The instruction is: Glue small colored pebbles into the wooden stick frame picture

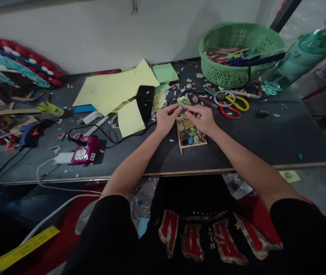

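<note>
My left hand point(167, 117) and my right hand point(201, 117) meet fingertip to fingertip over the far end of a small framed board. Both are closed in a pinch. Whatever lies between the fingers, perhaps a small greenish bit, is too small to name. Under my right hand the framed board point(184, 126), edged with thin wooden sticks, lies on the table. Its near half carries several coloured pebbles point(192, 134), and dark curly lines show higher up. Just beyond my fingertips are pale green scraps and pebbles point(194, 99).
Yellow paper point(111, 89) and a black phone-like object point(145, 102) lie left of my hands. Scissors point(230, 109) and a green basket point(226, 76) of sticks stand right, beside a green bottle point(303, 57). A purple power adapter point(86, 149) with cables sits near the left front edge.
</note>
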A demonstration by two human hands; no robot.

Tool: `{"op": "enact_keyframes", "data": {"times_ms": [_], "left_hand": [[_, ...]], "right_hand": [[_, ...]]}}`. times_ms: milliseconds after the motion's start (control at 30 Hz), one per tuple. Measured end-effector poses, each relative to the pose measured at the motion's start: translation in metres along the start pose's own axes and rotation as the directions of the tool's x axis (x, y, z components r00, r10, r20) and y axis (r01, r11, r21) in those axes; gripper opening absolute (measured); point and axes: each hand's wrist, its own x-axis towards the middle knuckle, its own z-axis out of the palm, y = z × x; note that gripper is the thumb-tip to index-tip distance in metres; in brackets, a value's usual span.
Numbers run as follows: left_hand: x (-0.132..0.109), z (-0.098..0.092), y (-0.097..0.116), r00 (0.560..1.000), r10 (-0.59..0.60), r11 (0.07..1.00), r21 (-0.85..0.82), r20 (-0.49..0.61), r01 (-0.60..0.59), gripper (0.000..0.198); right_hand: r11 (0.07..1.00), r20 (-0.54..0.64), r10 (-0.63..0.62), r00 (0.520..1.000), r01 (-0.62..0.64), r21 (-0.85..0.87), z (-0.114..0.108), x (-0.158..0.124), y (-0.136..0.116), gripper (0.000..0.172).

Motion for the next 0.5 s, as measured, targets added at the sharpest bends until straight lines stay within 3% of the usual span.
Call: {"op": "enact_keyframes", "data": {"times_ms": [267,500], "left_hand": [[-0.003,0.002,0.007,0.987,0.135,0.983,0.139,-0.089,-0.122,0.029],[-0.006,0.005,0.012,0.99,0.134,0.985,0.117,-0.036,-0.129,0.027]], "right_hand": [[0.985,-0.05,-0.01,0.999,0.001,-0.173,0.003,0.0,0.0,0.038],[0.977,-0.11,-0.004,0.994,-0.019,-0.213,0.004,-0.001,-0.005,0.038]]}}
